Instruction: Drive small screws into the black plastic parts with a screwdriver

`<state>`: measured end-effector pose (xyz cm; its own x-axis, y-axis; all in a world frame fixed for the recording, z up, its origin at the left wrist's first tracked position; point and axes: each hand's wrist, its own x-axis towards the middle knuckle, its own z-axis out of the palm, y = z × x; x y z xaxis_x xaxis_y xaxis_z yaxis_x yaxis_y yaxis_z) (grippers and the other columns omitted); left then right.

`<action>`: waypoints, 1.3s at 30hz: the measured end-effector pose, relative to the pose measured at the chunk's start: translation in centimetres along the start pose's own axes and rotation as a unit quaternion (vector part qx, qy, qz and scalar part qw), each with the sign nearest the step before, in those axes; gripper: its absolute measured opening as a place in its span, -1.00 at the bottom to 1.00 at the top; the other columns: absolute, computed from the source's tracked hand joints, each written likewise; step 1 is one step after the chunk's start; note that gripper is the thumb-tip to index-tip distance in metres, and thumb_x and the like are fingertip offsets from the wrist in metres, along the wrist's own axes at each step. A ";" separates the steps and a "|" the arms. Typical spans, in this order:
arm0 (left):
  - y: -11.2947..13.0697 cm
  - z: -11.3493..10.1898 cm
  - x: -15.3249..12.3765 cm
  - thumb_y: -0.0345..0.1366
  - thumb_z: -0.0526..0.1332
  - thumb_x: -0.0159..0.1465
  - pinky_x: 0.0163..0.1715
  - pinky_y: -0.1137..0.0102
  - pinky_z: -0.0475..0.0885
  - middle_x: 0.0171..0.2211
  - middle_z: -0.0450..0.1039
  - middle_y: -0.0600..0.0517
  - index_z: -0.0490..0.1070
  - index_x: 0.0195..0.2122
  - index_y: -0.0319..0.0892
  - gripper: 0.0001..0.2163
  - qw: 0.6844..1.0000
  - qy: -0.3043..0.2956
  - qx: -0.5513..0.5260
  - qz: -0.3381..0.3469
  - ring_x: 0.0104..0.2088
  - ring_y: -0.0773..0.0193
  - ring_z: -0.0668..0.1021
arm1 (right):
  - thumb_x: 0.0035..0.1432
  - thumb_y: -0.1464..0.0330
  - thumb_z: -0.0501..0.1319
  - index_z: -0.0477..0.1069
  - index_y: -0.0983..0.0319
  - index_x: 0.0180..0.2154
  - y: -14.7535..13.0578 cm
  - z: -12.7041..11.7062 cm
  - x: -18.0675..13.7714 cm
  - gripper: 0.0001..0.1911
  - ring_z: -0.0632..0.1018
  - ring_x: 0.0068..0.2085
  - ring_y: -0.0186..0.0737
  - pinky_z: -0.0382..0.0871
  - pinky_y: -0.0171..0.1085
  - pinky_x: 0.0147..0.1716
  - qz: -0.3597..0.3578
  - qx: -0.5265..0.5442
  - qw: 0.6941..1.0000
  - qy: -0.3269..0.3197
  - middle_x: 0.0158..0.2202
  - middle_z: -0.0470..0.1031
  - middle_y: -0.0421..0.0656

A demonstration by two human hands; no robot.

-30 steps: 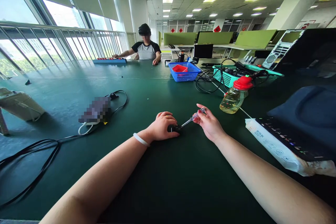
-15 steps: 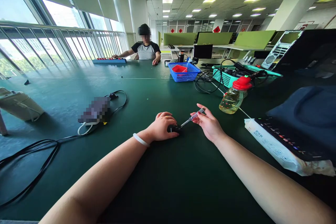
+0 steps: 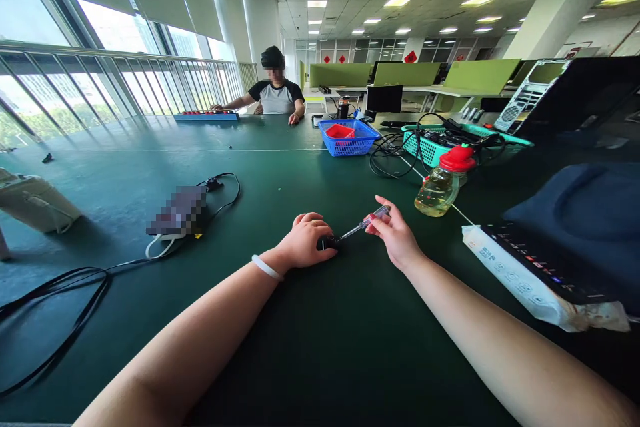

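Note:
My left hand (image 3: 303, 241) is closed over a small black object (image 3: 329, 242) that rests on the green table (image 3: 310, 347). My right hand (image 3: 397, 235) pinches the clear handle of a slim screwdriver (image 3: 361, 224). The screwdriver slants down to the left and its metal tip touches the black object. A white band circles my left wrist.
A bottle with a red cap (image 3: 444, 182) stands right of my hands. A long white packet (image 3: 535, 280) and dark cushion lie at the right. Black cables (image 3: 55, 293) and a blurred device lie left. Blue basket (image 3: 349, 136) and teal basket (image 3: 435, 141) sit farther back. A person sits across the table.
Almost nothing differs. Both hands keep their hold; the whole view has shifted slightly as my head moved.

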<state>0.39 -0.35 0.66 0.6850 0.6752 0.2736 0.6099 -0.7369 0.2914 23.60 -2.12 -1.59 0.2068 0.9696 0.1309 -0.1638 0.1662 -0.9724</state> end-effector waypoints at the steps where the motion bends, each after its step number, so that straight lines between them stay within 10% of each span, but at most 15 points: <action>1: 0.0 0.1 0.0 -0.13 0.35 0.12 0.20 0.00 0.17 -0.08 0.57 -0.04 0.52 -0.17 -0.10 -0.73 1.000 -0.001 0.000 -0.002 0.16 -0.08 0.39 | -0.11 0.12 0.43 0.28 0.09 0.14 0.1 0.0 0.1 -0.23 0.50 -0.41 -0.34 0.46 -0.20 -0.21 -0.001 -0.004 1.000 0.003 -0.39 0.51 -0.34; 10: -0.1 0.1 0.0 -0.35 0.30 0.15 0.21 0.01 0.19 0.10 0.47 -0.06 0.12 0.32 -0.03 -0.30 0.995 -0.003 -0.079 0.057 0.18 -0.01 0.38 | 0.05 0.16 0.33 0.25 0.18 0.22 0.6 -0.1 0.5 -0.28 0.53 -0.42 -0.32 0.48 -0.24 -0.30 0.033 -0.036 0.998 0.038 -0.33 0.54 -0.24; 30: -0.3 0.1 0.4 -0.55 0.27 0.09 0.13 0.15 0.35 0.00 0.51 -0.08 0.41 0.10 -0.14 -0.49 0.977 -0.044 -0.181 0.106 0.04 0.12 0.49 | 0.23 0.32 0.17 0.01 0.26 0.38 0.5 0.1 0.8 -0.26 0.58 -0.36 -0.26 0.53 -0.28 -0.29 0.064 -0.167 0.984 0.005 -0.28 0.56 -0.16; 35: -0.3 -0.1 0.5 -0.56 0.27 0.09 0.12 0.17 0.35 0.00 0.51 -0.07 0.43 0.08 -0.14 -0.50 0.977 -0.049 -0.182 0.103 0.03 0.14 0.50 | 0.25 0.24 0.17 -0.12 0.30 0.41 -2.5 -0.1 -0.3 -0.17 0.63 -0.14 -0.07 0.49 -0.15 -0.11 0.045 -0.411 0.910 -0.008 -0.03 0.58 0.02; 39: -0.3 0.0 0.5 -0.54 0.28 0.10 0.11 0.19 0.37 -0.02 0.53 -0.08 0.45 0.06 -0.17 -0.53 0.976 -0.049 -0.184 0.101 0.01 0.14 0.51 | 0.18 0.05 0.20 0.22 0.21 0.29 -7.1 -1.7 -4.1 -0.28 0.61 -0.06 0.10 0.48 -0.03 -0.12 -0.014 -0.561 0.827 -0.032 0.04 0.55 0.05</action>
<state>0.54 0.27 0.72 0.8226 0.4970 0.2762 0.2854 -0.7811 0.5554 25.56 -7.63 4.42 0.1373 0.9818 0.1311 0.8458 -0.0474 -0.5314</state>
